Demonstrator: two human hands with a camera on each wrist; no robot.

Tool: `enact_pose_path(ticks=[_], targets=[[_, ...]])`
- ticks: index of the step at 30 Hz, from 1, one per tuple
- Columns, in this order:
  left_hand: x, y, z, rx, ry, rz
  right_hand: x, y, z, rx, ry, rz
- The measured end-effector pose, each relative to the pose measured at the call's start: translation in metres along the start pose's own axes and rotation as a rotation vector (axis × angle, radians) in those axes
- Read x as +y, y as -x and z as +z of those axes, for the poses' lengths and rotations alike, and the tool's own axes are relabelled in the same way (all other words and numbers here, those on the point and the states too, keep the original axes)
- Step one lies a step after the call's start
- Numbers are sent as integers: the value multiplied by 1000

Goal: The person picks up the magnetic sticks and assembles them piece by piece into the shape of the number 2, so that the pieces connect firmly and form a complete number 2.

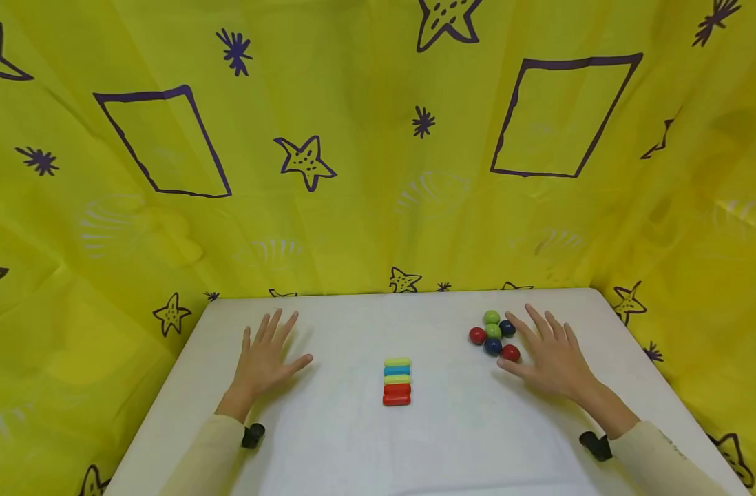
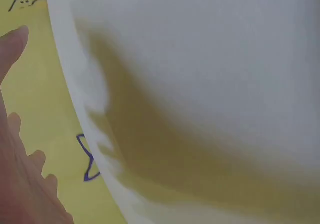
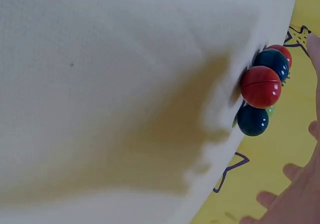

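Left hand (image 1: 263, 365) and right hand (image 1: 554, 358) hover empty, fingers spread apart; glossy red, green and navy balls (image 1: 493, 331) huddle by the right fingers, perhaps against rolling; short red, yellow and blue bars (image 1: 397, 380) line up between

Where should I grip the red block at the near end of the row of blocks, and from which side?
I'd likely pinch the near red block by its two short ends, coming from above and the near side. It lies lengthwise left to right with both ends clear, while its far long side sits close against the other red block, leaving little room there.
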State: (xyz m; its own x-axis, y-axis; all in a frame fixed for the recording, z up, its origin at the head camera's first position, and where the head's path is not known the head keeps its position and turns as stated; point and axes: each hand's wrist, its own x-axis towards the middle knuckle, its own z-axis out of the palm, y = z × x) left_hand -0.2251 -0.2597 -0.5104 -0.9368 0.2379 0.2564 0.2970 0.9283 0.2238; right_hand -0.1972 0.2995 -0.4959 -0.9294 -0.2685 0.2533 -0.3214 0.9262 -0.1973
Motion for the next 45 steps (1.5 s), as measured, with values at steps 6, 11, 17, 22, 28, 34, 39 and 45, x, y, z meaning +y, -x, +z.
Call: enact_pose_path(ticks=[6, 11, 17, 22, 28, 34, 39, 45], targets=[[28, -14, 10, -4, 163, 44, 5, -4, -3, -12, -152, -38], [59, -27, 19, -35, 307, 90, 9, -7, -2, -100, -343, 1], [94, -42, 27, -149, 485, 116, 15, -6, 3, -133, -441, 23], [113, -52, 36, -216, 531, 136, 17, -6, 5, -173, -512, 53], [129, -62, 43, -274, 523, 176, 21, -6, 8, -202, -530, 59], [136, -66, 49, -298, 530, 194, 21, -6, 10, -183, -521, 44], [139, -66, 52, -312, 512, 186, 20, -5, 11, -167, -506, 39], [144, -67, 51, -364, 478, 177, 20, -3, 11, -162, -499, 63]])
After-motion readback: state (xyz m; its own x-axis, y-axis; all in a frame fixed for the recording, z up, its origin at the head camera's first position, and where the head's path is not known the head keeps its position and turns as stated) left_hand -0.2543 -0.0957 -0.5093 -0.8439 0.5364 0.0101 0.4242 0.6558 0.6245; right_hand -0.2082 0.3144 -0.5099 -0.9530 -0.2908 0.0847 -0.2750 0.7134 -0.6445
